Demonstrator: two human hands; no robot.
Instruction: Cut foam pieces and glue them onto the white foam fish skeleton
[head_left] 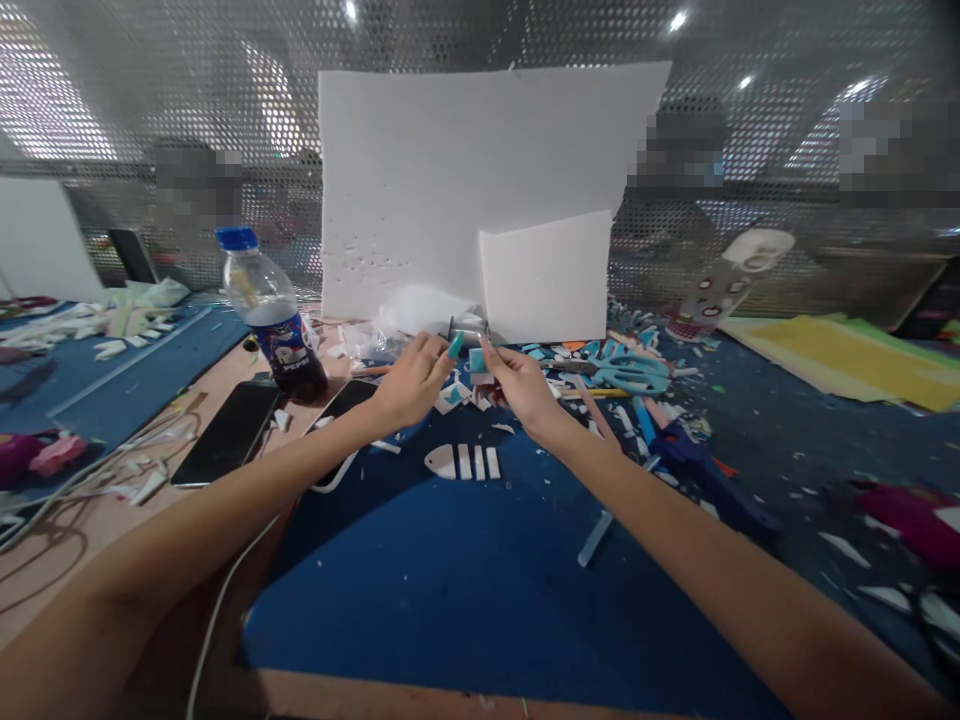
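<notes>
My left hand (414,382) is raised over the far part of the blue cutting mat (465,580), its fingers pinched on a small pointed teal piece (456,345). Facing it across a narrow gap, my right hand (525,392) is closed too, with a pale sliver at its fingertips too small to name. A light blue foam piece (478,362) shows right beside those fingertips; whether it is held or lies behind, I cannot tell. Nearer me on the mat, a white rounded foam piece with a small hole (441,461) lies in a row with several white strips (478,462).
Light blue scissors (626,372) and foam scraps lie beyond my right hand, with a dark blue glue gun (701,475) nearer. To the left are a Pepsi bottle (279,330), a black phone (229,432) and a white cable (225,600). White foam boards (420,150) stand behind.
</notes>
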